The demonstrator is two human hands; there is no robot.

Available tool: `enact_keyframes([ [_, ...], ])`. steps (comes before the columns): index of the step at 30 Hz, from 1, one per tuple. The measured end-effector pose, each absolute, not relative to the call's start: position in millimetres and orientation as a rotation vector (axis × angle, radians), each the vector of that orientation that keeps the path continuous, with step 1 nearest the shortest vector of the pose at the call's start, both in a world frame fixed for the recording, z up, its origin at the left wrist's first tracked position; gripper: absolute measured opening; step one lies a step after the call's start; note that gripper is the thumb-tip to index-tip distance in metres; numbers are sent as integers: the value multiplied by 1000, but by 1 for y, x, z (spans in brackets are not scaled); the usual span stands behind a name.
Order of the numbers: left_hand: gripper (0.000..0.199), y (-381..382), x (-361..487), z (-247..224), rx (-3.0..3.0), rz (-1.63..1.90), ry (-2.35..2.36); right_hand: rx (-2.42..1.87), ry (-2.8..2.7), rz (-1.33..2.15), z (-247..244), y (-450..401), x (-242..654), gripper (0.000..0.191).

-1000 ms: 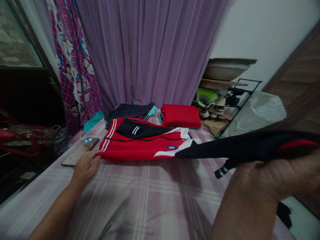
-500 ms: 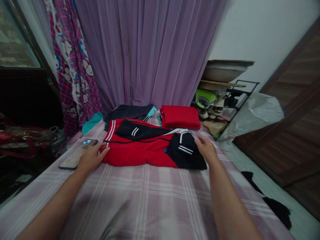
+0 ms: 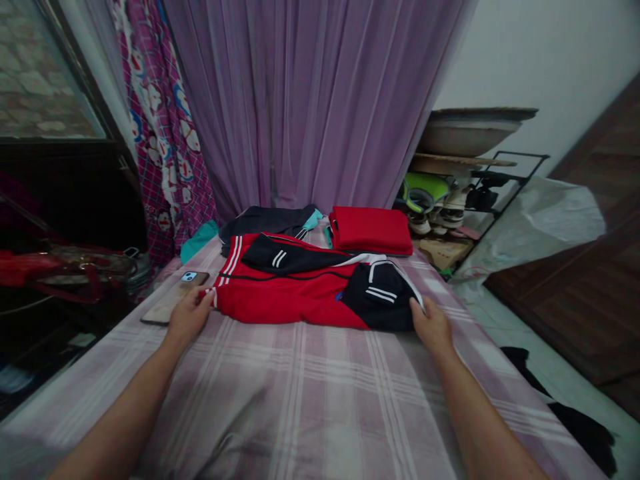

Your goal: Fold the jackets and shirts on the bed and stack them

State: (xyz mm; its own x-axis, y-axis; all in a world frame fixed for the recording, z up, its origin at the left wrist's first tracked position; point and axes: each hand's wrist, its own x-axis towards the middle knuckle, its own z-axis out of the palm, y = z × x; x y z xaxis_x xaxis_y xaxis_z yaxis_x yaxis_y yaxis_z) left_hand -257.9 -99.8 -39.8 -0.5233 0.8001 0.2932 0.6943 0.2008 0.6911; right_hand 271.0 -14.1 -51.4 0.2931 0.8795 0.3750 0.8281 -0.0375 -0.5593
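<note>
A red and black jacket (image 3: pixel 295 300) with white stripes lies on the plaid bedsheet (image 3: pixel 320 387), its black sleeves folded in over the front. My left hand (image 3: pixel 190 313) pinches the striped hem at the jacket's left end. At the opposite end, my right hand (image 3: pixel 431 325) has its fingers closed on the white-trimmed edge of the black shoulder part. Just behind my left hand lies a phone (image 3: pixel 167 303), partly covered by the hand.
Behind the jacket sit a folded red garment (image 3: pixel 373 230) and a dark garment (image 3: pixel 270 221) with turquoise trim. Purple curtains (image 3: pixel 310 100) hang beyond the bed. A rack with shoes (image 3: pixel 453 213) stands at the right, and dark cloth (image 3: pixel 580 427) lies on the floor.
My right hand has moved down along the jacket's edge to its near right corner. My left hand has shifted slightly and now grips the hem. The view has turned a little left.
</note>
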Motion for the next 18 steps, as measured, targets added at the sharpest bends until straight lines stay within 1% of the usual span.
enact_keyframes([
  [3,39,-91,-256,-31,1506,1413,2251,-1748,-1383,105,-37,-15,283,45],
  [5,41,-91,-256,-26,1590,1427,2231,-1737,-1344,103,-33,-21,299,47],
  [7,42,-96,-256,-24,1697,1294,2304,-1818,-1374,99,-36,-28,315,46],
  [10,42,-107,-253,-28,1801,866,2403,-2027,-1591,155,-51,-40,336,37],
  [12,42,-112,-252,-31,1816,647,2392,-2154,-1744,200,-56,-44,344,35],
  [14,43,-112,-252,-28,1816,504,2390,-2226,-1810,191,-51,-45,345,42],
  [16,45,-106,-254,-19,1800,421,2445,-2233,-1812,96,-37,-41,337,50],
  [18,46,-97,-255,-8,1809,418,2507,-2192,-1794,-64,-17,-35,319,50],
])
